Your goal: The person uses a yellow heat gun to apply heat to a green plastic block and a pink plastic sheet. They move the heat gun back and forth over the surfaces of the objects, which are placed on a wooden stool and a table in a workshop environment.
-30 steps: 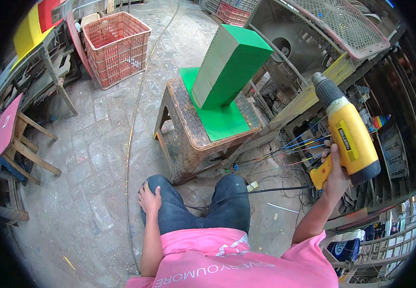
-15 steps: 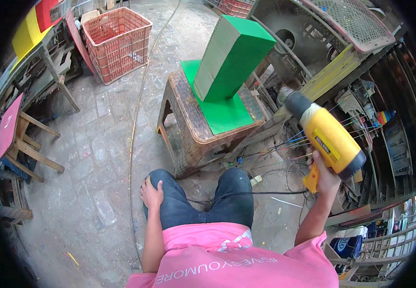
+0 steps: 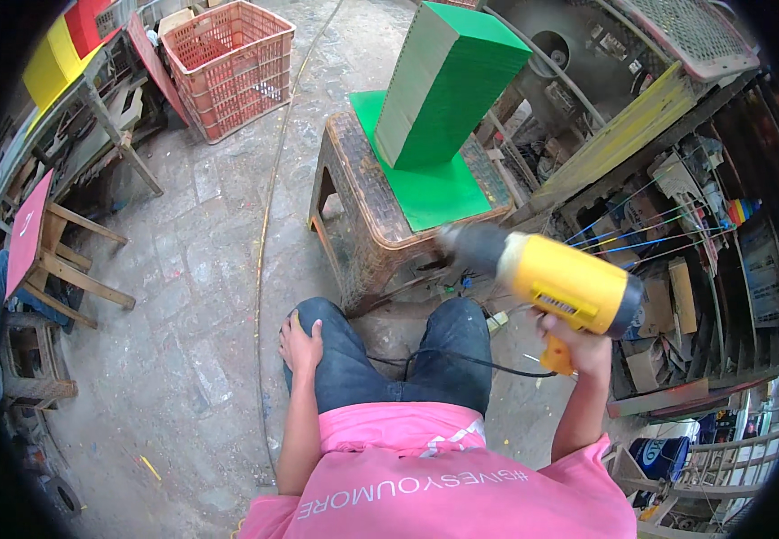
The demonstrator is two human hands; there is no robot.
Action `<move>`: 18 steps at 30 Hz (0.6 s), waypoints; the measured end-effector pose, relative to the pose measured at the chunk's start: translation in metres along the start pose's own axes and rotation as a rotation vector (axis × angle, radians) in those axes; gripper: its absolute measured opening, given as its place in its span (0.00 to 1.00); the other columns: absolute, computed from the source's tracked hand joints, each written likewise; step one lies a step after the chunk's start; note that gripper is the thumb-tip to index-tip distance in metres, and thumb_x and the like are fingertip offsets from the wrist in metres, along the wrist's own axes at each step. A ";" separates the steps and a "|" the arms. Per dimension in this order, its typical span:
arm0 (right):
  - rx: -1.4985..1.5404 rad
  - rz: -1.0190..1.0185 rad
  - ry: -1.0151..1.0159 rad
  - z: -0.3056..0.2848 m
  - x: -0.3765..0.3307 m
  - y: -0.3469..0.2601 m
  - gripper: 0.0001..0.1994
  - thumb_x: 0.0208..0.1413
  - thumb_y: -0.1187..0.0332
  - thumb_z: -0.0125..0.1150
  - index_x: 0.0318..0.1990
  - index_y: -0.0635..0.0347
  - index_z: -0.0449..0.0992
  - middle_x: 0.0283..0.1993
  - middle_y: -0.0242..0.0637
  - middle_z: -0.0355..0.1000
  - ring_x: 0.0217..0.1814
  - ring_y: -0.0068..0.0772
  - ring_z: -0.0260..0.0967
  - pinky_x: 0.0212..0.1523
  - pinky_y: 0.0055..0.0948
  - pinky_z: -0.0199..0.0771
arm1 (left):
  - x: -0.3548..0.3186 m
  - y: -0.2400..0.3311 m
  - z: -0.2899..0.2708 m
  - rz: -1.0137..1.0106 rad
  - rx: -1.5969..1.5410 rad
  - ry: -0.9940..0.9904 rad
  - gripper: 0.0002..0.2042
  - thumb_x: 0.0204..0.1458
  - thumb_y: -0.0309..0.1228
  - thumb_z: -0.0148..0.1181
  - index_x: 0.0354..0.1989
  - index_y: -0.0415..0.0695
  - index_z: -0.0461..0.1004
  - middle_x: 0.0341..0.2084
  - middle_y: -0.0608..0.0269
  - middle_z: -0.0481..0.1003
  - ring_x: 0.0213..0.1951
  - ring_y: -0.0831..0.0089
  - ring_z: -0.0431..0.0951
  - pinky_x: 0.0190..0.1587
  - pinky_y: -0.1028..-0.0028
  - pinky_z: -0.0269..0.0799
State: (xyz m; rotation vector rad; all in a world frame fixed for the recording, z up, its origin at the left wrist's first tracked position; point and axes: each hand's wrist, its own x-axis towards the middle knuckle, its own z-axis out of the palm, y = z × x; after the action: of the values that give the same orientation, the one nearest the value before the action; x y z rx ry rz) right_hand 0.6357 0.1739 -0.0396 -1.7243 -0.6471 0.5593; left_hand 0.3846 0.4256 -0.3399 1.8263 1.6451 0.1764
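Far left, the pink stool [image 3: 30, 229]; then the crate [image 3: 237, 81]. Left hand [image 3: 300, 343] rests on the knee [image 3: 334, 334], fingers loosely spread. Brown stool [image 3: 362, 171] next, green block [image 3: 461, 90] standing on a green sheet [image 3: 443, 199]. And here's the heat gun [image 3: 560, 280], nozzle leftward, right hand's [image 3: 580, 346] fingers wrapped around its grip!

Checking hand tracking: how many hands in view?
2. The left hand rests on the left knee; the right hand, partly hidden, grips the yellow heat gun.
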 end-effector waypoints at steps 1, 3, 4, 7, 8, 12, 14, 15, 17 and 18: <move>-0.019 -0.026 0.102 -0.004 0.001 0.000 0.16 0.48 0.74 0.68 0.45 0.62 0.74 0.34 0.33 0.75 0.29 0.21 0.70 0.30 0.21 0.71 | 0.000 0.000 0.000 0.009 0.001 -0.002 0.31 0.52 0.46 0.57 0.63 0.49 0.59 0.61 0.52 0.59 0.62 0.53 0.59 0.61 0.51 0.54; -0.240 -0.098 0.400 -0.007 0.005 -0.005 0.15 0.48 0.71 0.69 0.44 0.62 0.74 0.32 0.30 0.74 0.28 0.19 0.68 0.29 0.19 0.68 | -0.002 -0.001 0.003 0.019 0.010 -0.005 0.32 0.52 0.48 0.57 0.64 0.49 0.58 0.62 0.51 0.59 0.62 0.53 0.59 0.61 0.50 0.54; -0.303 -0.128 0.484 -0.012 0.011 0.002 0.15 0.48 0.70 0.69 0.44 0.62 0.74 0.31 0.29 0.73 0.27 0.18 0.68 0.29 0.19 0.67 | -0.002 -0.001 0.002 0.019 0.025 0.002 0.33 0.51 0.48 0.57 0.64 0.49 0.57 0.62 0.50 0.59 0.62 0.52 0.59 0.60 0.50 0.54; -0.304 -0.061 0.584 -0.012 0.011 0.009 0.16 0.48 0.69 0.70 0.43 0.61 0.75 0.32 0.28 0.73 0.29 0.19 0.68 0.31 0.22 0.69 | -0.006 0.003 0.001 0.025 0.095 0.008 0.36 0.50 0.51 0.57 0.65 0.48 0.56 0.62 0.48 0.58 0.62 0.50 0.59 0.60 0.49 0.54; -0.286 -0.057 0.559 -0.003 0.005 0.007 0.16 0.48 0.69 0.70 0.44 0.61 0.75 0.33 0.28 0.73 0.30 0.20 0.69 0.33 0.22 0.69 | -0.007 0.007 0.000 0.028 0.119 0.008 0.37 0.50 0.52 0.57 0.65 0.48 0.55 0.62 0.48 0.58 0.62 0.50 0.58 0.60 0.49 0.54; -0.193 -0.204 0.139 0.014 -0.013 0.029 0.19 0.45 0.72 0.71 0.47 0.60 0.74 0.40 0.31 0.74 0.42 0.27 0.71 0.44 0.29 0.71 | -0.002 0.011 0.002 0.057 0.116 -0.027 0.39 0.48 0.53 0.59 0.65 0.47 0.54 0.62 0.46 0.58 0.62 0.49 0.59 0.60 0.49 0.55; -0.187 -0.294 -0.061 0.022 -0.014 0.031 0.20 0.45 0.76 0.69 0.47 0.60 0.73 0.41 0.33 0.75 0.42 0.29 0.72 0.43 0.30 0.72 | 0.002 0.008 0.003 0.066 0.117 -0.031 0.39 0.47 0.53 0.59 0.65 0.47 0.54 0.62 0.46 0.58 0.62 0.49 0.59 0.60 0.49 0.56; -0.210 -0.310 -0.123 0.021 -0.014 0.033 0.20 0.45 0.79 0.67 0.48 0.60 0.73 0.40 0.34 0.75 0.41 0.29 0.73 0.42 0.30 0.73 | 0.003 0.006 0.004 0.076 0.106 -0.026 0.39 0.47 0.53 0.59 0.65 0.46 0.54 0.62 0.46 0.58 0.62 0.48 0.59 0.60 0.49 0.56; -0.146 -0.293 -0.137 0.016 -0.013 0.037 0.20 0.45 0.83 0.65 0.48 0.62 0.72 0.39 0.36 0.75 0.39 0.30 0.74 0.40 0.30 0.74 | 0.003 0.004 0.006 0.097 0.085 -0.017 0.39 0.47 0.53 0.59 0.65 0.46 0.54 0.62 0.46 0.58 0.61 0.48 0.59 0.60 0.50 0.57; -0.059 -0.260 -0.095 0.011 -0.011 0.041 0.20 0.45 0.83 0.65 0.48 0.63 0.72 0.39 0.37 0.75 0.39 0.31 0.74 0.40 0.30 0.74 | 0.002 0.000 0.003 0.111 0.057 -0.039 0.39 0.48 0.52 0.59 0.65 0.46 0.54 0.62 0.43 0.57 0.62 0.46 0.59 0.61 0.51 0.56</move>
State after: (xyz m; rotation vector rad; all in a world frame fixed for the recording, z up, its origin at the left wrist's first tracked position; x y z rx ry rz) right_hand 0.6258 0.1657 -0.0811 -1.6429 -0.9473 0.4441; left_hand 0.3864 0.4263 -0.3430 1.9535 1.5378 0.1427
